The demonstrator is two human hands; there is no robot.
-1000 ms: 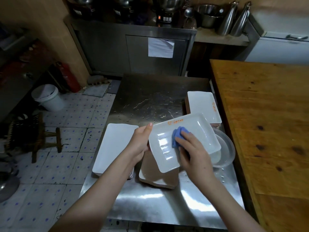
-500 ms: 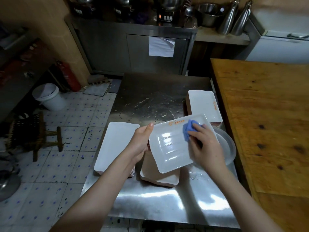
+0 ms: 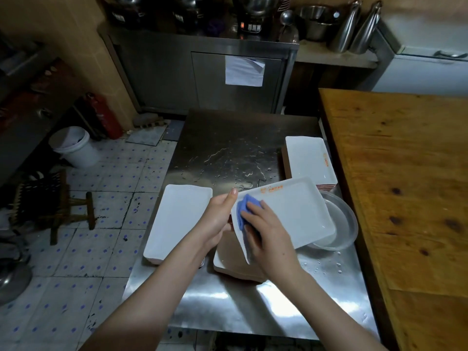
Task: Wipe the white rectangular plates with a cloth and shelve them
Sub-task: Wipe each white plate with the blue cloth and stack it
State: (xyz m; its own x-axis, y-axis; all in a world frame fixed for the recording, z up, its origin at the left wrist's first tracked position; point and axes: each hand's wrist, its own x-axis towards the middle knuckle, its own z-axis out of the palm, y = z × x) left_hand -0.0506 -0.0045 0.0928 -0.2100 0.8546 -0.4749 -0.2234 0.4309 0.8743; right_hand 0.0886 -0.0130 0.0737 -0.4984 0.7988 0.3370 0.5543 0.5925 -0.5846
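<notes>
Waiting left stack: white plates piled at the left edge of the desk, just where they lay a second ago.
Left hand: clamped on the left end of the plate, thumb up along its rim; that grip has not shifted.
Cloth: this is what changed. Half a second ago the blue wad was up by the plate's far rim; now it is at the left end, right beside my left thumb.
Right hand: fingers curled over the cloth and pressing it into the plate, having followed it leftward.
Plate: held tilted above the desk, over a brown-backed pile, with its right corner hanging over the clear bowl.
Right stack: more white plates by the wooden table, unmoved.
Meaning: centre, far rim and left end have now had a pass, so I judge this face nearly done. Shelving has not begun, and both stacks are still on the desk.
</notes>
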